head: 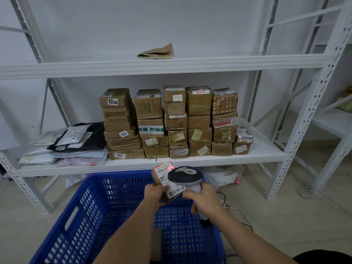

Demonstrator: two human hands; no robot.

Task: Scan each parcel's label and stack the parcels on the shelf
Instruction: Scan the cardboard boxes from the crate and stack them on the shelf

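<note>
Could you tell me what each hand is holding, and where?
The left hand grips the parcel by its lower end; the right hand grips the scanner by its handle.

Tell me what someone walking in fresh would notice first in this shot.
Most striking is the wall of brown cardboard parcels stacked in columns on the middle shelf, with flat mailer bags piled to their left. Front and centre, above a big blue crate, the left hand holds a small parcel while the right hand aims a scanner at its label, where a red glow shows.
</note>
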